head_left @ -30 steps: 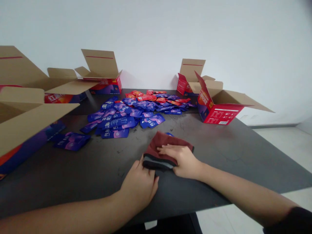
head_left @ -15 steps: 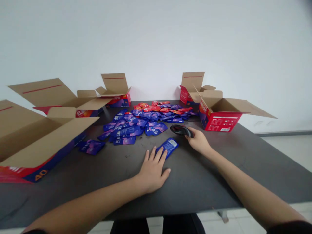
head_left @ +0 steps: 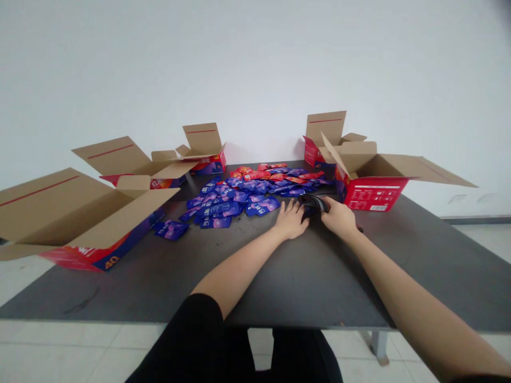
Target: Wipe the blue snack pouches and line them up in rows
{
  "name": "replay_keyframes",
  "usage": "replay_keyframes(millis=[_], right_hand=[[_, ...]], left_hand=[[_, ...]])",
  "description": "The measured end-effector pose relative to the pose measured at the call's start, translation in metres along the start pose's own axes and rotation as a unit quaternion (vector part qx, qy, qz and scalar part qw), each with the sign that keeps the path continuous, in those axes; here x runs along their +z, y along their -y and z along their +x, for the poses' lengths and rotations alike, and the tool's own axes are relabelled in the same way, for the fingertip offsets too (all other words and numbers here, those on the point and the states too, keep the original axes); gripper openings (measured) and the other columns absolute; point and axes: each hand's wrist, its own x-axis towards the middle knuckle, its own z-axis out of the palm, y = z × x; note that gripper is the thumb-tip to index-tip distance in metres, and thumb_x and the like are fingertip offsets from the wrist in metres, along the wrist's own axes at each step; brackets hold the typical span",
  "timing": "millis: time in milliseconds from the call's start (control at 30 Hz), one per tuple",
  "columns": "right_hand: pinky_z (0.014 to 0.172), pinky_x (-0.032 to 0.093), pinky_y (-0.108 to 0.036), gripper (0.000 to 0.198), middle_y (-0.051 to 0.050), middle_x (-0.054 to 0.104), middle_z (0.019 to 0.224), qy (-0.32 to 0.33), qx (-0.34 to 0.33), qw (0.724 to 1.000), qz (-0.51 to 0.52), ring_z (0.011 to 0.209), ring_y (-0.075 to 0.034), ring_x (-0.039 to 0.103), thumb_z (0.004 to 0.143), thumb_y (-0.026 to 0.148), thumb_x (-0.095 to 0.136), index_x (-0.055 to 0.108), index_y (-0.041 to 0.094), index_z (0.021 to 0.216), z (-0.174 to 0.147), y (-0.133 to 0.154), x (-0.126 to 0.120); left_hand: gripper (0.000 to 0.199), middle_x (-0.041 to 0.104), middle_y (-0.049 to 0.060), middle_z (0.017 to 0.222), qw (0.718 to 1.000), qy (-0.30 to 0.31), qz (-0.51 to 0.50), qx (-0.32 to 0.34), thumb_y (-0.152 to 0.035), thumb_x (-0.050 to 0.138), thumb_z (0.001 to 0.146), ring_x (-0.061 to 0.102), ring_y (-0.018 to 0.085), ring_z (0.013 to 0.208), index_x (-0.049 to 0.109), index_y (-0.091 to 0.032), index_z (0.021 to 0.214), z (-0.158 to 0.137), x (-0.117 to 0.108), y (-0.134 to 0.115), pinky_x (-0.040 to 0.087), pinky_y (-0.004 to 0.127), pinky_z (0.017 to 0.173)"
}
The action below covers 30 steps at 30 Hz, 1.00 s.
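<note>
My right hand point(head_left: 340, 218) is wrapped round a black handheld barcode scanner point(head_left: 315, 202), whose head points left over the table. Close beside it, my left hand point(head_left: 292, 219) lies low with its fingers stretched forward, near the front of the pile. Between the left thumb and the scanner a sliver of dark blue shows; the rest is hidden by the hand and scanner. Just beyond the left fingertips lies a blue-purple pouch point(head_left: 261, 205), part of a heap of blue-purple pouches point(head_left: 219, 207) with several red pouches point(head_left: 259, 174) at its back.
Open cartons stand on the dark table point(head_left: 239, 282): a large carton point(head_left: 120, 252) at left, two cartons behind it, a red carton point(head_left: 375, 194) at right and another carton point(head_left: 313, 154) behind that. One loose pouch point(head_left: 171, 230) lies near the left carton. A white wall is behind.
My left hand has moved forward and right, closer to the scanner, and the blue pouch under its fingers is now mostly hidden. The view has shifted; my right hand still holds the scanner.
</note>
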Motion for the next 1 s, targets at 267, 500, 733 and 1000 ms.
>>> replay_keyframes(millis=[267,500,733,1000], right_hand=[[0.067,0.043,-0.030,0.043,-0.007,0.071,0.092,0.047,-0.032,0.997,-0.046,0.084,-0.026,0.066,0.076,0.024,0.051,0.062,0.029,0.118,-0.004,0.010,0.004],[0.064,0.042,-0.032,0.043,-0.008,0.070,0.093,0.066,-0.046,0.994,-0.074,0.084,-0.029,0.066,0.075,0.024,0.051,0.062,0.029,0.116,-0.005,0.011,0.009],[0.063,0.042,-0.031,0.042,-0.008,0.070,0.092,0.079,-0.056,0.991,-0.093,0.083,-0.029,0.066,0.075,0.026,0.051,0.062,0.029,0.116,-0.005,0.010,0.010],[0.061,0.042,-0.033,0.046,-0.009,0.071,0.092,0.088,-0.077,0.988,-0.097,0.080,-0.030,0.066,0.076,0.027,0.050,0.060,0.030,0.120,-0.006,0.008,0.015]], left_hand=[[0.060,0.004,0.008,0.159,0.948,-0.142,0.097,-0.268,-0.035,0.029,0.093,-0.004,0.032,0.144,0.019,-0.015,0.148,-0.033,-0.053,0.116,0.001,0.053,0.114],[0.062,0.032,0.013,0.151,0.943,-0.057,0.062,-0.323,-0.054,0.038,0.088,0.022,0.040,0.137,0.039,-0.020,0.140,-0.042,-0.023,0.166,0.018,0.059,0.107],[0.040,0.053,0.013,0.131,0.947,-0.073,0.084,-0.302,-0.042,0.044,0.094,0.043,0.030,0.123,0.053,-0.018,0.125,-0.035,-0.027,0.161,0.033,0.053,0.102],[0.033,0.057,0.009,0.120,0.943,-0.072,0.112,-0.305,-0.034,0.056,0.090,0.057,0.023,0.106,0.056,-0.016,0.118,-0.027,-0.029,0.156,0.048,0.047,0.090]])
